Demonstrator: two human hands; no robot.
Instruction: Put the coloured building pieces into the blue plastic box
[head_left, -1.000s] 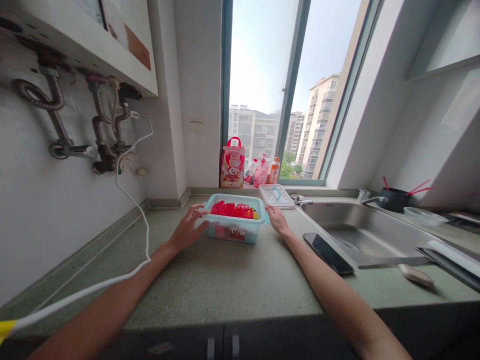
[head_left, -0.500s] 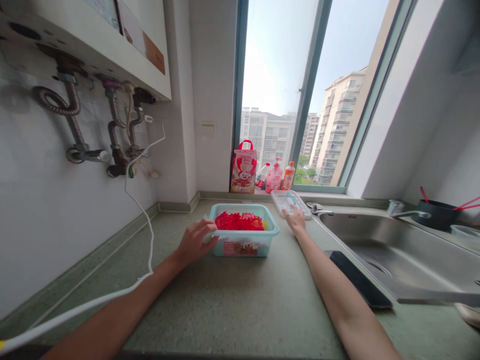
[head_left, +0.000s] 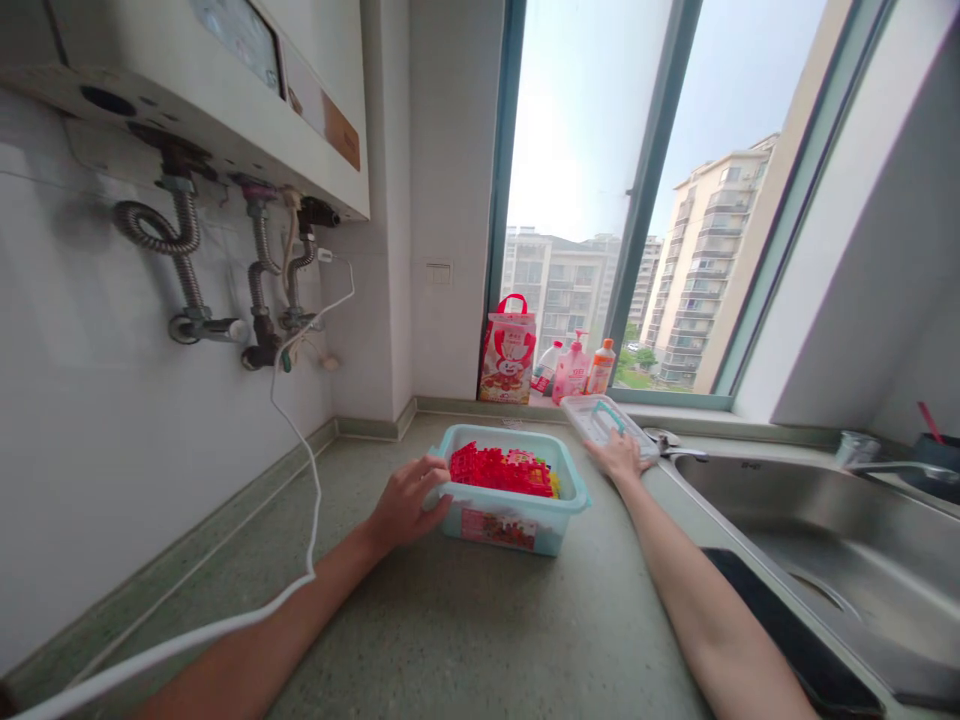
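A light teal plastic tub [head_left: 559, 520] full of red lattice-like plastic pieces [head_left: 499, 470], with some yellow at its right end, stands on the counter. My left hand [head_left: 409, 500] grips the tub's left rim, fingers curled over the edge and thumb along the outside. To the right and farther back, a clear lid [head_left: 589, 422] with a teal handle [head_left: 609, 415] lies by the window ledge. My right hand [head_left: 621, 458] rests on the lid's near side, its fingers spread and close to the handle.
At the right is a steel sink [head_left: 780, 500] with a dark flat slab [head_left: 787, 630] beside it. A red-handled bag [head_left: 508, 360] and several bottles [head_left: 571, 370] line the window ledge. A white cable [head_left: 307, 500] hangs at the left, below the water heater [head_left: 300, 120].
The view has shifted, so everything sits lower and farther right. My left hand stays at the tub's rim, and my right hand is still on the lid. The lid keeps its place by the ledge.
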